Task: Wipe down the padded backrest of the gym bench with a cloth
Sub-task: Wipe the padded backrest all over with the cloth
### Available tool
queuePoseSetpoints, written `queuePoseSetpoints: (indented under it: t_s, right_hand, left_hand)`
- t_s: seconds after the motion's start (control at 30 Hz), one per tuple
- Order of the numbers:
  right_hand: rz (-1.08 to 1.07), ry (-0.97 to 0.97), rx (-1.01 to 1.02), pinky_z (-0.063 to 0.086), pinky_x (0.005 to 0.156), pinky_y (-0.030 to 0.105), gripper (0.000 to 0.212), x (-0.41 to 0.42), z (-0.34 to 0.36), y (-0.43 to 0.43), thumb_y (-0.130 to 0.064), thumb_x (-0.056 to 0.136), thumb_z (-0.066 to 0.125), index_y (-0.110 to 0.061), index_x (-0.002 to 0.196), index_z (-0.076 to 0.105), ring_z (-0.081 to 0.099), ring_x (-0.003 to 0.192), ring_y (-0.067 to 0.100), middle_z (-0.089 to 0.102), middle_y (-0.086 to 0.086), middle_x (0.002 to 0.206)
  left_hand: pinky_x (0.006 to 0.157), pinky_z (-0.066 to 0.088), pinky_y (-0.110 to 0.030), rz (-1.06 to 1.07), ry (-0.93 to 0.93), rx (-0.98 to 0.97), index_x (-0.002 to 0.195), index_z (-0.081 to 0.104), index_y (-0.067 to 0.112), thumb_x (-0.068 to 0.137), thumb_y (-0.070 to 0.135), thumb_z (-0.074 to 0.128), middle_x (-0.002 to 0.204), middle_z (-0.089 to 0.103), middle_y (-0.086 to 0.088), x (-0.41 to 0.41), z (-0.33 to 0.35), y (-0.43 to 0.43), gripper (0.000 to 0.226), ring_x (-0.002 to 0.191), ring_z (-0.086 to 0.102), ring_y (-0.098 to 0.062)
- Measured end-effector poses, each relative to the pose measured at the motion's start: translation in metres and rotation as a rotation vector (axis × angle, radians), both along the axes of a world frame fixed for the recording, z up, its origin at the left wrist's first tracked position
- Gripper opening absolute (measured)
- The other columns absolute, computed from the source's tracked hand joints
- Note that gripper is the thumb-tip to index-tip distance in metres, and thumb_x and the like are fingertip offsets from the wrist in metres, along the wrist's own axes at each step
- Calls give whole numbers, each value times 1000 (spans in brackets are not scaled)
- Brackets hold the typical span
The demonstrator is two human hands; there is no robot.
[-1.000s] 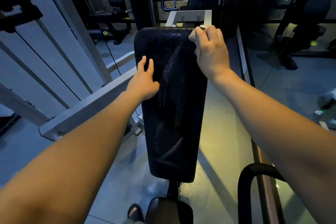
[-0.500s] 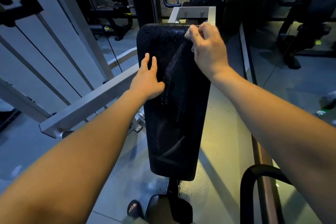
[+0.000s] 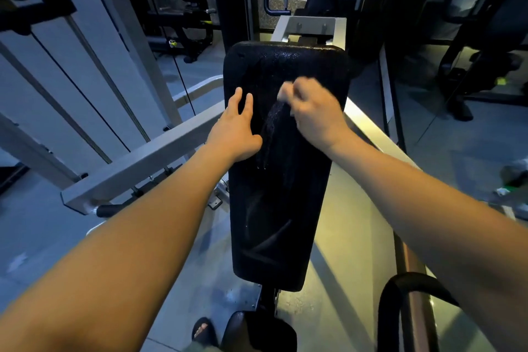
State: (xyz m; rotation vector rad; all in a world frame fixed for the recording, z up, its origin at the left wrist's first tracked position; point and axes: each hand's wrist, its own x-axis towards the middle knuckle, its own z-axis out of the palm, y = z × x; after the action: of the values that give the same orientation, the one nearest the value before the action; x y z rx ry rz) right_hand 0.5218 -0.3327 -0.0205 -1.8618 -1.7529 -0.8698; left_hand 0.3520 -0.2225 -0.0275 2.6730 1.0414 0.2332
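In the head view, the left hand (image 3: 235,127) lies flat and spread on the black backrest (image 3: 283,208) to steady it, while the blurry right hand (image 3: 315,111), curled up, squeezes the small cloth (image 3: 284,92) against its upper middle.

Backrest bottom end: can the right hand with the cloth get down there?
Probably yes. The right hand sits mid-pad on the backrest, and the lower pad shows nothing lying on it.

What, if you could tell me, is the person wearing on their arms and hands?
Nothing shows on either arm: both forearms are bare with no sleeves, and no watch, band, ring or glove is visible on the left hand or the right hand, though the right hand is motion-blurred, so small details could be missed.
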Motion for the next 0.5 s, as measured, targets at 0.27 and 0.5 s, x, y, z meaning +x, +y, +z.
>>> queuePoseSetpoints:
  t_s: [0.27, 0.5]
  right_hand:
    - [-176, 57, 149, 52, 61, 43, 20, 26, 63, 19, 0, 91, 62, -2, 111, 66, 59, 85, 34, 58, 16, 99]
    - [-135, -37, 123, 51, 62, 42, 25, 38, 46, 3, -12, 104, 55, 0, 124, 64, 58, 88, 35, 61, 18, 101]
  left_hand:
    - [60, 45, -26, 7, -9, -25, 161, -3, 27, 86, 29, 56, 165, -21, 11, -2, 4, -4, 96, 131, 48, -22]
    - [67, 47, -27, -10, -3, 13, 161, -2, 28, 85, 31, 57, 165, -20, 12, -4, 3, 2, 96, 141, 37, -23]
